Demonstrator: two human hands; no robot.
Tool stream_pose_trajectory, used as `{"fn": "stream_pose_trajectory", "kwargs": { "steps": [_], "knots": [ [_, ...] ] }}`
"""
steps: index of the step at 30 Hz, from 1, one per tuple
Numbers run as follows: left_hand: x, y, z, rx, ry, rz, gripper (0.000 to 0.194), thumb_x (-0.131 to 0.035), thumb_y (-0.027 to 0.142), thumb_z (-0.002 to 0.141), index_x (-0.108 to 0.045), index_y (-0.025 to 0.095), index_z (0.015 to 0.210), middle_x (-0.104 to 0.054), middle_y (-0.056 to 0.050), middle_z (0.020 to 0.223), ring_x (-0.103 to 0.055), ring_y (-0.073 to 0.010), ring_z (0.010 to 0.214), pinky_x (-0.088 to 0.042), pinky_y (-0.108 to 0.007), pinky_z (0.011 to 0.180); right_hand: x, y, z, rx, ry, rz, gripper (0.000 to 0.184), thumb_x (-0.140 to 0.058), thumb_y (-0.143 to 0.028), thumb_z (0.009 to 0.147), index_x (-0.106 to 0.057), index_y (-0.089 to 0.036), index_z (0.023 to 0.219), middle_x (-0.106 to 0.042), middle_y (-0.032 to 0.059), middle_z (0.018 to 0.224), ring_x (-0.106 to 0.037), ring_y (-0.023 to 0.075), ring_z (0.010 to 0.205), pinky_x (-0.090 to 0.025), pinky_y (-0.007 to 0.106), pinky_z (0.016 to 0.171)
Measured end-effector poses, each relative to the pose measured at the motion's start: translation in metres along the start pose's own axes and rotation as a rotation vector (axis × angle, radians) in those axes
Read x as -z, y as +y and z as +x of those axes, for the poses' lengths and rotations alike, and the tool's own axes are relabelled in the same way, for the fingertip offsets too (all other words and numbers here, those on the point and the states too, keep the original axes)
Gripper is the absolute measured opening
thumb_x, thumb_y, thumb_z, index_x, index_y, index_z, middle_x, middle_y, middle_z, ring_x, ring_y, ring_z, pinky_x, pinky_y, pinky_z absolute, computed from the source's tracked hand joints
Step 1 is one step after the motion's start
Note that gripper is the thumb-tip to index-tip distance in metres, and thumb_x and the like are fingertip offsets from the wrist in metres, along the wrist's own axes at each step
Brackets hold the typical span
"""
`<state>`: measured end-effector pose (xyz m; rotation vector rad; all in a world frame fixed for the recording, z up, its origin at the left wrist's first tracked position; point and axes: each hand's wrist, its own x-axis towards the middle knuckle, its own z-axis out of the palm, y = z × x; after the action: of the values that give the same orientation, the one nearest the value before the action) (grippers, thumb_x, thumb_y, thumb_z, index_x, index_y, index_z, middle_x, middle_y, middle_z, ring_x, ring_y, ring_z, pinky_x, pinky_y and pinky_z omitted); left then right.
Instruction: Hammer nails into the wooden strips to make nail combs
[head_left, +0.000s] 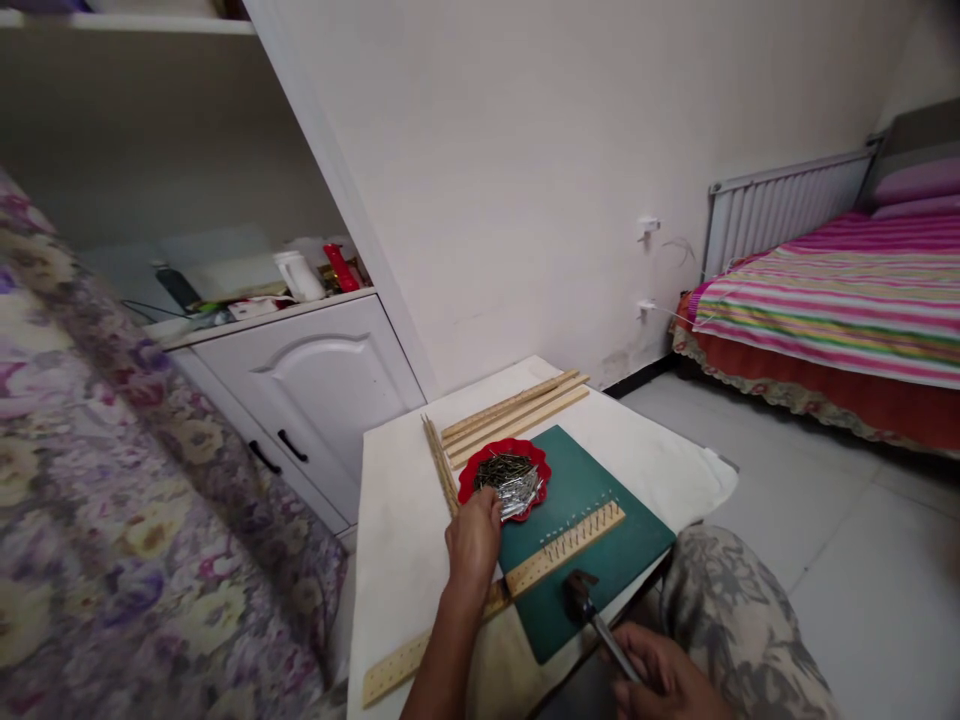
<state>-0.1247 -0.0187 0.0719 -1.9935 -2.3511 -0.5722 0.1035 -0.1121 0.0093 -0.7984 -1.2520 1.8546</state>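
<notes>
My left hand (474, 540) reaches over the near edge of a red dish (484, 467) filled with small nails; its fingers curl down into the pile, and what they pinch is hidden. My right hand (660, 672) is closed round the handle of a small hammer (583, 596), whose dark head rests on a green cutting mat (600, 555). A long wooden strip (564, 548) with a row of nails standing in it lies across the mat, running out under my left wrist.
Several more wooden strips (517, 408) lie at the far side of the white table (397, 530). A floral-covered sofa (135, 500) is at the left, a white cabinet (307, 390) behind the table, a striped bed (840, 300) at right. My knee (739, 610) is by the table's corner.
</notes>
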Motion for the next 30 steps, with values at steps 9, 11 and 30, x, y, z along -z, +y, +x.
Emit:
{"fn": "stream_pose_trajectory", "kwargs": {
  "steps": [9,11,30],
  "knots": [
    [-0.020,0.038,-0.096,-0.214,-0.174,-0.707,0.019,-0.044,0.029,0.087,-0.055,0.018,0.076,-0.054,0.001,0.069,-0.051,-0.0132,0.065,-0.036,-0.022,0.061,-0.003,-0.022,0.005,0.105,0.324,0.026,0.034,-0.072,-0.044,0.065,-0.056,-0.020,0.083,-0.050,-0.0087,0.056,-0.035,0.0039,0.034,-0.024,0.015,0.031],
    [-0.019,0.046,-0.108,-0.258,-0.198,-0.726,0.019,-0.046,0.027,0.087,-0.057,0.017,0.074,-0.053,-0.001,0.071,-0.051,-0.0132,0.067,-0.035,-0.022,0.061,-0.002,-0.026,0.007,0.123,0.352,0.013,0.034,-0.070,-0.045,0.066,-0.054,-0.020,0.082,-0.050,-0.0094,0.056,-0.033,0.0021,0.030,-0.022,0.014,0.028],
    [-0.067,0.057,-0.134,0.298,-0.284,-1.517,0.019,-0.067,0.032,0.067,-0.063,0.014,0.069,-0.060,0.000,0.057,-0.052,-0.0107,0.054,-0.041,-0.022,0.055,-0.002,-0.009,0.003,0.095,0.345,0.079,0.041,-0.069,-0.048,0.069,-0.052,-0.018,0.090,-0.058,-0.0092,0.054,-0.034,-0.0020,0.023,-0.025,0.009,0.025]
  ]
}}
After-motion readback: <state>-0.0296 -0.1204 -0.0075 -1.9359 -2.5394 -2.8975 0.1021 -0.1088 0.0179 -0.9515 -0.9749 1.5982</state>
